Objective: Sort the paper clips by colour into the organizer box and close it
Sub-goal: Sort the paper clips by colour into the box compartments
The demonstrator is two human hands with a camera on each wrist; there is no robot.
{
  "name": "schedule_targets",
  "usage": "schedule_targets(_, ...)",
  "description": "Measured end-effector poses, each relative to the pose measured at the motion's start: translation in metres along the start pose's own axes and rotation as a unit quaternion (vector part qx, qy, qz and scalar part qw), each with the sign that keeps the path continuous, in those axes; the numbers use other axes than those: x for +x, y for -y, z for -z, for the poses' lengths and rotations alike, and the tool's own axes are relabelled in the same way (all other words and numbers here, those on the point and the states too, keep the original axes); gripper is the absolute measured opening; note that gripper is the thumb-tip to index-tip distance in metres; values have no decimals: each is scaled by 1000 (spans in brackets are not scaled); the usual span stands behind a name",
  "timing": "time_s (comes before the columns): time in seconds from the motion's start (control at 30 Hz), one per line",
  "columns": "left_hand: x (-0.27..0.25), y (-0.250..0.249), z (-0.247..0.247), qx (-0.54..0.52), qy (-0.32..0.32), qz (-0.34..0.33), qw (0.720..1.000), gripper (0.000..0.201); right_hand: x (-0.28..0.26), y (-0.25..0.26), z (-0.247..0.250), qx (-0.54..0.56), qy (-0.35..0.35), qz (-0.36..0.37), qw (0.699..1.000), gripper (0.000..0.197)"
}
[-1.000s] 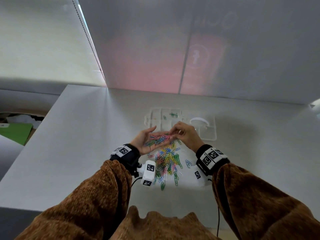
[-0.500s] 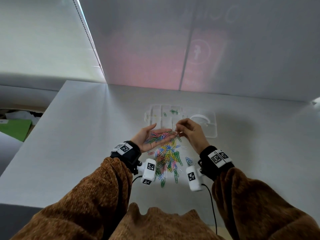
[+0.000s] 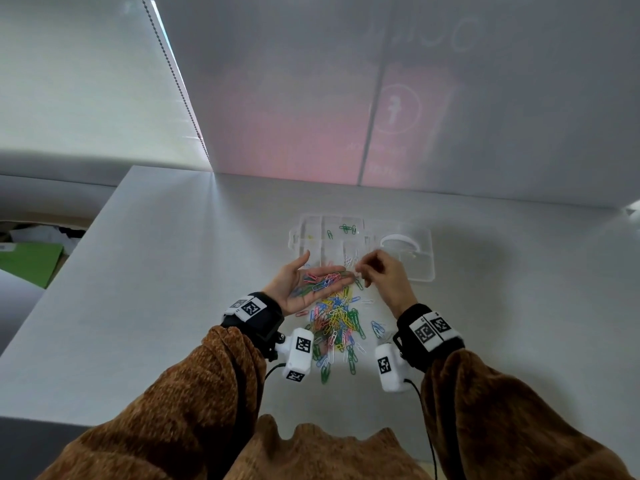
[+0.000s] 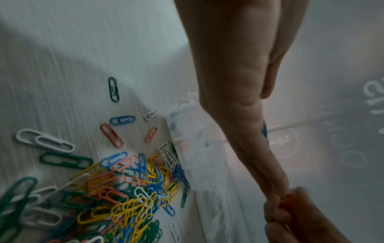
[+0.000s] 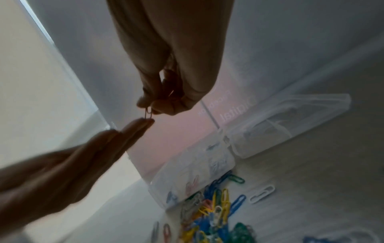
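Observation:
My left hand (image 3: pixel 311 282) lies palm up above the table with straight fingers, carrying a small heap of coloured paper clips (image 3: pixel 323 279). My right hand (image 3: pixel 375 271) pinches a pink paper clip (image 5: pixel 148 113) right at the left fingertips (image 5: pixel 145 123). A pile of mixed coloured clips (image 3: pixel 337 323) lies on the table below both hands. Just beyond it stands the clear organizer box (image 3: pixel 304 237), open, with green clips (image 3: pixel 347 228) in a far compartment and its lid (image 3: pixel 420 258) folded out to the right.
The white table (image 3: pixel 156 289) ends at a frosted wall behind the box. Stray clips (image 4: pixel 114 89) lie around the pile. A green object (image 3: pixel 27 261) sits off the table's left edge. Brown sleeves and wrist cameras (image 3: pixel 298 355) fill the near side.
The right hand has drawn back a little from the left palm to the left fingertips, pinching a clip. The left hand stays palm up with its clips.

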State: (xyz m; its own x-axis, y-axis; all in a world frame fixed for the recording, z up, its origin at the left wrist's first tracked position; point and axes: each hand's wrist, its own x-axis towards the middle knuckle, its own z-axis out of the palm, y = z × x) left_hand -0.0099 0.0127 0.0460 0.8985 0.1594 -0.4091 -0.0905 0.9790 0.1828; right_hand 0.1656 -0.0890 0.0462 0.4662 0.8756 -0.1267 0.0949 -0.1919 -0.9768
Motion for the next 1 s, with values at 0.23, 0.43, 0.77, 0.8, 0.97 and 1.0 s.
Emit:
schedule_targets(0.23, 2, -2, 7, 79, -48, -15, 996, 76, 4, 16, -9, 47, 136, -53, 988, 13)
schedule_targets(0.43, 1, -4, 7, 91, -26, -14, 995, 80, 7, 21, -15, -314, 192, 146, 918, 15)
schedule_targets(0.77, 2, -7, 12, 68, -20, -14, 997, 81, 1, 32, -6, -147, 146, 76, 975, 14)
schedule_targets(0.8, 1, -7, 12, 68, -17, -13, 997, 81, 0, 34, -5, -118, 148, 62, 980, 14)
schedule_targets(0.97, 2, -6, 8, 108, -4, -8, 994, 85, -2, 38, -8, 184, 156, -70, 968, 14)
schedule_targets(1.0, 3, -5, 7, 117, -11, -6, 993, 86, -3, 40, -10, 253, 161, -115, 947, 17)
